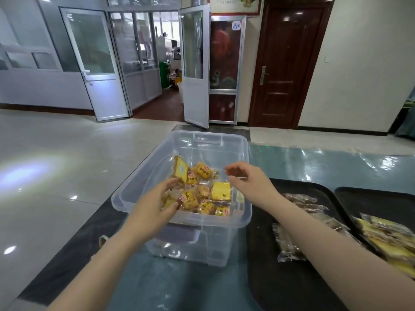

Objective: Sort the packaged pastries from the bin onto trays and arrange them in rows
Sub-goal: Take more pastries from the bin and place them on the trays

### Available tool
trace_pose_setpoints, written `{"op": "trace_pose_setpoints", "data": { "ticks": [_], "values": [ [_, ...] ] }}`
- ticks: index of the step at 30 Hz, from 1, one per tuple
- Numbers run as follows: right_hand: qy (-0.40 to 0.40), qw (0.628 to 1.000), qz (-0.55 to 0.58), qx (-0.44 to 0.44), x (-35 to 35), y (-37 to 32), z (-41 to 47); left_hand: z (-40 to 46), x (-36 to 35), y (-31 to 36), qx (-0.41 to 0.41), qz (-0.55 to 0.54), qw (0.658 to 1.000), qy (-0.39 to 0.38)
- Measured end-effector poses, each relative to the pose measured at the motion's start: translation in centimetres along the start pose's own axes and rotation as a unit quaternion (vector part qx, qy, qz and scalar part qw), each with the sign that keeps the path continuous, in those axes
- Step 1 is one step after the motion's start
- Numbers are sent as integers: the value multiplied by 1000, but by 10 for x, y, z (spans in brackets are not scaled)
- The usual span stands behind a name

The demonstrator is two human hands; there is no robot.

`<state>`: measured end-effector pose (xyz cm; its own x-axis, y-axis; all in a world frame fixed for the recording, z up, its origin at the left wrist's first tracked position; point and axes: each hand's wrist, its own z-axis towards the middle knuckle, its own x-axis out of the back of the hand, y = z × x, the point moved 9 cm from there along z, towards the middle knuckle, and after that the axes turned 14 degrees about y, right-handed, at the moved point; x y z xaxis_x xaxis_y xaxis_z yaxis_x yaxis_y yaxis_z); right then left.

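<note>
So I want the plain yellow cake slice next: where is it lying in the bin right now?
In the head view, the yellow cake slice lies flat in the clear bin, right of centre, just below the right hand and beside the labelled buns.

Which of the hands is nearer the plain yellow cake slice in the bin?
Right. The right hand hovers just above the yellow cake slice; the left hand is across the bin, on other packets.

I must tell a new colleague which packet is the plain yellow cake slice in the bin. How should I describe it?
Find the clear plastic bin on the table, left of the black trays. Inside it, look toward the right side, just below the right hand. The yellow cake slice lies flat there in clear wrap, a bare square with no red-and-yellow label, unlike the printed packets beside it.
</note>
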<state>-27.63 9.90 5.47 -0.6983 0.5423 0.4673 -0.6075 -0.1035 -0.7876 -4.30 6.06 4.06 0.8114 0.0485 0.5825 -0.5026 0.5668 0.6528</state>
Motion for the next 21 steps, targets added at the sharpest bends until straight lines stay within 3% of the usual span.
{"op": "trace_pose_setpoints", "data": {
  "ticks": [10, 16, 21],
  "values": [
    [-72, 996, -60, 6, -71, 16, 67, 56, 18, -77, 22, 125, 992, 13],
    [-113, 987, -110, 12, -124, 37, 102, 88, -4, -113, 14, 202, 979, -39],
    [-177, 963, -200, 44, -166, 50, 110, 94, -22, -116, -39, 269, 959, -80]
  ]
}}
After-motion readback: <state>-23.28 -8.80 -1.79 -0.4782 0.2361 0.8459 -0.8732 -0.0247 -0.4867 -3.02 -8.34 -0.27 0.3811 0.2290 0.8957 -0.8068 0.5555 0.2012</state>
